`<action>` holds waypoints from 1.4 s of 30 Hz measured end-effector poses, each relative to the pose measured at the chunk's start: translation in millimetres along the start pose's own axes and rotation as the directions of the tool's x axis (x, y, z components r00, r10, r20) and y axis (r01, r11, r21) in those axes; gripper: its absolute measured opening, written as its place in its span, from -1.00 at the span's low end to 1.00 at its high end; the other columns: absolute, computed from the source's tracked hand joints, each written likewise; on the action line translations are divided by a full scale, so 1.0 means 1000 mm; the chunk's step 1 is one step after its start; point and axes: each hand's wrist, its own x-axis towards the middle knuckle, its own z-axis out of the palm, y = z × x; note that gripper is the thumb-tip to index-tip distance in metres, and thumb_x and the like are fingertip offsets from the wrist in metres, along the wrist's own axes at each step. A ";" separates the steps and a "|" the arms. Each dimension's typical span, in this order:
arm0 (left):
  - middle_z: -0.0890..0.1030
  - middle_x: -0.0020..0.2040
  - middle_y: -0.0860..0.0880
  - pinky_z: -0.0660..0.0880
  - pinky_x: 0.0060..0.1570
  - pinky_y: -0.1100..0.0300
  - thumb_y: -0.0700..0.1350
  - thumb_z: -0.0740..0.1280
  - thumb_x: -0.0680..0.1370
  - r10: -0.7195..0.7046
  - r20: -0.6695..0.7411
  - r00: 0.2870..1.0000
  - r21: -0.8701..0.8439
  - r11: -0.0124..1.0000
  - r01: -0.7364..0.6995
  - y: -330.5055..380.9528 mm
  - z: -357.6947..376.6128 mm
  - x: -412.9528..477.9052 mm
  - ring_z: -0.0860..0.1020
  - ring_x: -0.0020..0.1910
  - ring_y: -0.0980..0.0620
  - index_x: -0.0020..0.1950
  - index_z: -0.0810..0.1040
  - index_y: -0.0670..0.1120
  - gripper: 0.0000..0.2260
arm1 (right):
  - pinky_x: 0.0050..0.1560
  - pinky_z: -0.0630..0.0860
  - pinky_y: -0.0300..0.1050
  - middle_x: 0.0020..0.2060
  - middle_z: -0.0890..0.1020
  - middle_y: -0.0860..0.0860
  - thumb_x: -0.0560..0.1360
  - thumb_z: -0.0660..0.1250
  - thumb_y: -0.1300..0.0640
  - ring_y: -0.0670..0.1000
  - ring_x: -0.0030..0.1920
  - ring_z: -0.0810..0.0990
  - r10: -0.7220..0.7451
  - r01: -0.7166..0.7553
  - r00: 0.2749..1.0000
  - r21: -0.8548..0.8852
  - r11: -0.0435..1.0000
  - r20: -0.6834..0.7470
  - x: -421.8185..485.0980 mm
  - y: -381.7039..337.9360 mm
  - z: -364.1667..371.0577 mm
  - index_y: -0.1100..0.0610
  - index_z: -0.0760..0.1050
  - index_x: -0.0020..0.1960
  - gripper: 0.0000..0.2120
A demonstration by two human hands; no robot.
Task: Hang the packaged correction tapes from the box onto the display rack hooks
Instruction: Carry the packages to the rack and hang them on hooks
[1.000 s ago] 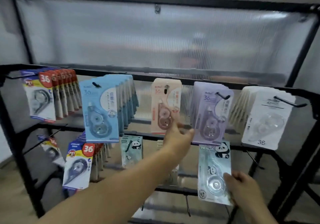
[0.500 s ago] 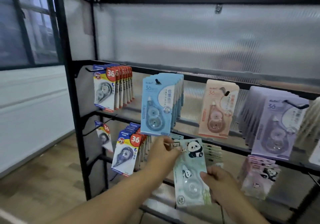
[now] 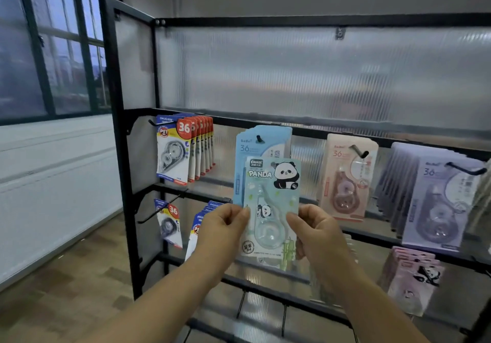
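Between the two hands, held upright and facing the viewer: one green panda pack (image 3: 271, 209), correction tape under a clear blister, not yet on any hook. Left hand (image 3: 225, 225) pinches its left edge between thumb and curled fingers; right hand (image 3: 316, 233) grips the right edge likewise. Directly behind the pack, above the hands: blue packs (image 3: 261, 140), a full row on one hook; whether the held pack touches them cannot be told. Up and left of the left hand: red-and-yellow packs (image 3: 183, 148), a row hung. Just left of the left hand, lower tier: a single red-and-yellow pack (image 3: 168, 225) on a long hook, with more of that kind partly hidden by the knuckles. Up and right of the right hand: peach pack (image 3: 348, 178), hung; further right, purple packs (image 3: 435, 199), a deep row. Below and right of the right hand: pink panda packs (image 3: 414, 276), hung. Under both wrists: bare hooks (image 3: 241, 302) on the rack (image 3: 122, 156). Box: not in view, so stock left to hang cannot be counted. Judgement: well along, most hooks stocked; outstanding, at the least, this one pack, whose hook likely sits on the lower tier, hidden behind pack and hands.
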 end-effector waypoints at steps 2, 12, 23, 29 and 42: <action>0.59 -0.37 -0.01 0.45 -0.40 0.30 -0.18 0.31 0.56 -0.010 0.018 1.000 0.042 0.999 0.009 -0.003 -0.001 0.001 0.54 -0.39 0.11 -0.31 0.51 -0.13 -0.77 | -0.53 0.39 -0.21 -0.46 0.50 -0.05 0.56 0.28 0.22 -0.14 -0.57 0.38 0.025 -0.025 1.000 -0.022 0.999 -0.011 0.002 0.007 -0.001 0.20 0.49 -0.13 -0.89; 0.52 -0.39 -0.02 0.43 -0.29 0.16 -0.11 0.39 0.52 -0.224 0.252 0.941 0.471 0.878 0.082 -0.048 0.035 0.000 0.45 -0.37 0.05 -0.37 0.49 -0.09 -0.74 | -0.32 0.39 -0.18 -0.32 0.56 0.03 0.56 0.30 0.17 -0.07 -0.39 0.45 0.266 -0.293 0.947 -0.143 0.945 -0.180 -0.023 0.070 -0.040 0.12 0.47 -0.19 -0.85; 0.53 -0.30 -0.03 0.45 -0.33 0.28 -0.16 0.38 0.52 -0.502 0.442 0.743 0.693 0.717 0.073 -0.116 0.101 -0.033 0.48 -0.36 0.07 -0.34 0.49 -0.06 -0.77 | -0.47 0.38 -0.24 -0.39 0.53 0.05 0.53 0.32 0.24 -0.04 -0.47 0.44 0.474 -0.537 0.814 -0.126 0.834 -0.334 -0.086 0.142 -0.096 0.20 0.48 -0.18 -0.88; 0.46 -0.37 0.06 0.31 -0.43 0.35 -0.11 0.34 0.54 -0.511 0.453 0.731 0.770 0.637 -0.032 -0.130 0.099 -0.032 0.40 -0.41 0.17 -0.37 0.46 -0.01 -0.73 | -0.49 0.34 -0.19 -0.50 0.47 0.07 0.53 0.28 0.26 -0.02 -0.57 0.40 0.539 -0.601 0.787 -0.173 0.780 -0.301 -0.085 0.156 -0.095 0.27 0.48 -0.15 -0.89; 0.62 0.02 -0.08 0.52 -0.11 0.24 -0.06 0.17 0.62 -0.418 0.189 0.889 0.887 0.461 0.028 -0.134 0.039 0.042 0.59 -0.03 0.03 0.07 0.59 -0.13 -0.76 | -0.31 0.53 -0.20 -0.18 0.56 0.09 0.60 0.22 0.14 -0.03 -0.31 0.52 0.588 -0.588 0.805 -0.224 0.777 -0.077 0.012 0.142 -0.017 0.20 0.46 0.00 -0.88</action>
